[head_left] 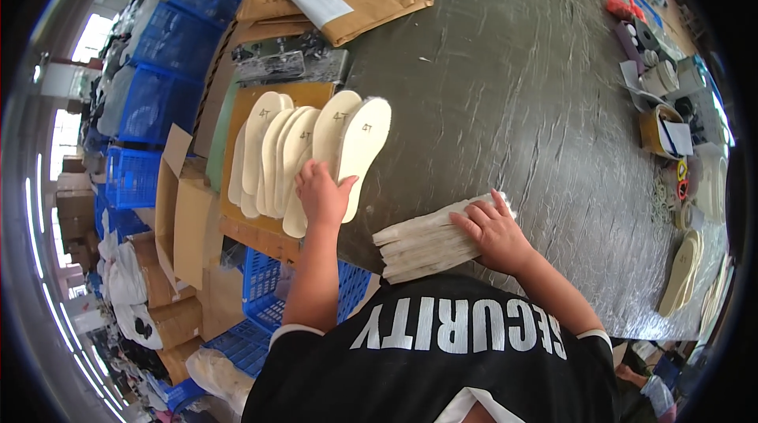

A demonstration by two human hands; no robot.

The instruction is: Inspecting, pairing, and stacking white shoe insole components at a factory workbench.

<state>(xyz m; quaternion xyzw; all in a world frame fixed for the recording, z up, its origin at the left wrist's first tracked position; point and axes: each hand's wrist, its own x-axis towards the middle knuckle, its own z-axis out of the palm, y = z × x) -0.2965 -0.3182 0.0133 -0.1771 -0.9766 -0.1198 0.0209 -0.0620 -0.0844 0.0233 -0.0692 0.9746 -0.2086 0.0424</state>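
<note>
A fan of cream insoles (304, 155) is being pressed flat by the left hand (324, 196), fingers spread open over the lower ends; nothing is being gripped. The insoles are being kept on a brown board (246, 103) at the left edge of the counter (513, 91), long axes running up and away from the person, toes pointing to the far side. A stack of insoles (422, 243) lying on its side, long axis left to right, is being steadied by the right hand (493, 233), fingers loosely open on top. Blue crates (170, 44) are being left behind.
</note>
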